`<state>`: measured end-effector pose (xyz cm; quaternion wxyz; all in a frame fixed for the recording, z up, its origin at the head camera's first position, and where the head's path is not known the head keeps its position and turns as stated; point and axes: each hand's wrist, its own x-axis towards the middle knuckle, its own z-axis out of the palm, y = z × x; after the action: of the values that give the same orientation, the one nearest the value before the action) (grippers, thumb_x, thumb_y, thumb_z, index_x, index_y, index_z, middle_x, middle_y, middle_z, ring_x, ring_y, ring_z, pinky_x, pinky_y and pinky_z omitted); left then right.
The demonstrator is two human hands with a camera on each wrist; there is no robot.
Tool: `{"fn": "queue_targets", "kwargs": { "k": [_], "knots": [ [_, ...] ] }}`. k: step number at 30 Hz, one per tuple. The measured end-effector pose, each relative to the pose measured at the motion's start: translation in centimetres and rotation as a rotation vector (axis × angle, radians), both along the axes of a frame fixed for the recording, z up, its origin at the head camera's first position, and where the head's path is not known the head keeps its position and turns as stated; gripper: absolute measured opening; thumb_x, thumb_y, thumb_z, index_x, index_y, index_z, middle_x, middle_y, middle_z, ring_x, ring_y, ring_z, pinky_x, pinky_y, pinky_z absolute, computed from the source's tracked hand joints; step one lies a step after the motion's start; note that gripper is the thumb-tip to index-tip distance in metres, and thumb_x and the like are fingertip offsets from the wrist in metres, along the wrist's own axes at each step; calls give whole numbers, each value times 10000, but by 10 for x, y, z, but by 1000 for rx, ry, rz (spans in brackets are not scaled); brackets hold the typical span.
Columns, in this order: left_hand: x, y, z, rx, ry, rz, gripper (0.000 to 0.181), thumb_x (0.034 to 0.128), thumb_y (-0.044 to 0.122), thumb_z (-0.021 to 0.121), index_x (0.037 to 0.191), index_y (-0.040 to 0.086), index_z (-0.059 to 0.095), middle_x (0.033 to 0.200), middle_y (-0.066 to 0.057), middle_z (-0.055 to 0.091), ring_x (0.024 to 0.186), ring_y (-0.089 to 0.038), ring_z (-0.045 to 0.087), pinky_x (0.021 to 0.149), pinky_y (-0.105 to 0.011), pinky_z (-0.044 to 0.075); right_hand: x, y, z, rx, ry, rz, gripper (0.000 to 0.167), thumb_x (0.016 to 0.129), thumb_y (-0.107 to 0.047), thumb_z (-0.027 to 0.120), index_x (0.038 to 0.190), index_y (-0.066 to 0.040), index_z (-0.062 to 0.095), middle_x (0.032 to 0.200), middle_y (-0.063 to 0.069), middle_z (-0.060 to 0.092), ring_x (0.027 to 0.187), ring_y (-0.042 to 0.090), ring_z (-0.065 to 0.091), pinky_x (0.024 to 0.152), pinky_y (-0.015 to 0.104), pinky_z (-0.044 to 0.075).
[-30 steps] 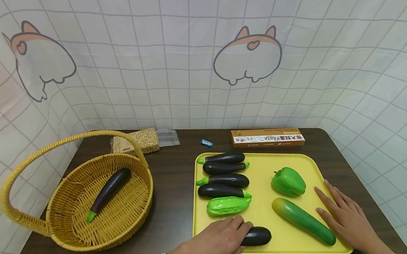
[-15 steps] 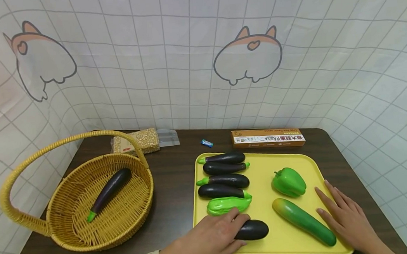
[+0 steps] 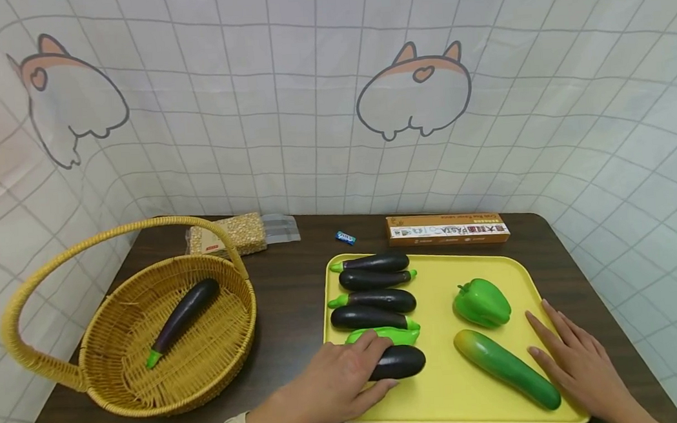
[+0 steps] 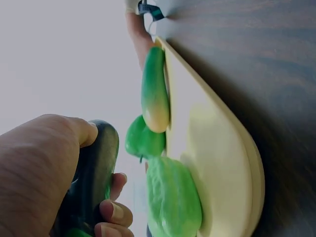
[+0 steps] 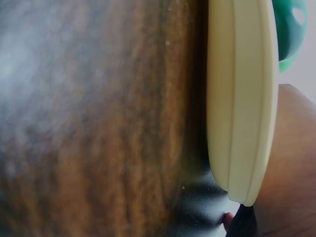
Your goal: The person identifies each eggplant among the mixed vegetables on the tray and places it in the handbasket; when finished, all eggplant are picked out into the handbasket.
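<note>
My left hand point(image 3: 337, 383) grips a dark eggplant point(image 3: 404, 361), thumb on one side and curled fingers on the other, over the left part of the yellow tray point(image 3: 437, 403). In the left wrist view that eggplant point(image 4: 98, 158) appears raised off the tray. Partly behind it lies a wrinkled light-green vegetable point(image 3: 401, 334). Several eggplants point(image 3: 377, 300) form a column beyond. My right hand point(image 3: 583, 361) rests with straight, spread fingers at the tray's right edge, beside a long green vegetable with a yellowish end point(image 3: 508, 369). A green bell pepper point(image 3: 482, 303) sits farther back.
A wicker basket point(image 3: 222, 361) with a tall handle stands at the left, one eggplant point(image 3: 183, 321) inside. Along the back lie a bag of grains point(image 3: 238, 235), a small blue packet point(image 3: 344, 237) and a pasta box point(image 3: 447, 229). A patterned curtain surrounds the dark table point(image 3: 285, 292).
My left hand has lifted the eggplant and moved it left and away from the tray's front edge, now partly covering the wrinkled green vegetable. My right hand stays in place.
</note>
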<state>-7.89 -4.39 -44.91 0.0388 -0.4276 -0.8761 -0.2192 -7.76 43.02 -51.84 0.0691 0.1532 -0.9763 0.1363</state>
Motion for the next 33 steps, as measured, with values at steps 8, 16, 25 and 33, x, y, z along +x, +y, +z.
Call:
{"fn": "queue_targets", "kwargs": {
  "k": [8, 16, 25, 33],
  "knots": [
    [-6, -22, 8, 45, 24, 62, 532, 1088, 541, 533, 1371, 93, 580, 1100, 8, 605, 589, -35, 533, 533, -279, 463, 0, 0, 1, 0, -4, 0, 657, 1096, -303, 598, 1685, -252, 312, 1756, 86, 120, 1504, 514, 239, 1011, 784, 215],
    [-12, -47, 16, 80, 80, 174, 522, 1068, 549, 579, 1363, 119, 592, 1140, -1, 658, 591, -36, 580, 501, -277, 454, 0, 1, 0, -2, 12, 2, 659, 1091, -296, 609, 1682, -252, 321, 1753, 92, 133, 1499, 517, 248, 1013, 788, 216],
    [-21, -85, 20, 101, 168, 277, 470, 1031, 521, 666, 1288, 131, 611, 1039, 24, 619, 578, -40, 510, 471, -238, 383, 1, 1, 1, 4, 2, -5, 654, 1096, -304, 598, 1684, -254, 315, 1755, 90, 126, 1502, 516, 242, 1005, 790, 219],
    [-25, -108, 29, 105, 197, 331, 511, 1019, 536, 676, 1278, 100, 614, 1021, 1, 623, 557, -32, 486, 468, -232, 390, 0, 2, -2, 3, -12, -4, 659, 1096, -308, 601, 1685, -254, 311, 1756, 88, 115, 1515, 505, 223, 1009, 797, 210]
  ]
}}
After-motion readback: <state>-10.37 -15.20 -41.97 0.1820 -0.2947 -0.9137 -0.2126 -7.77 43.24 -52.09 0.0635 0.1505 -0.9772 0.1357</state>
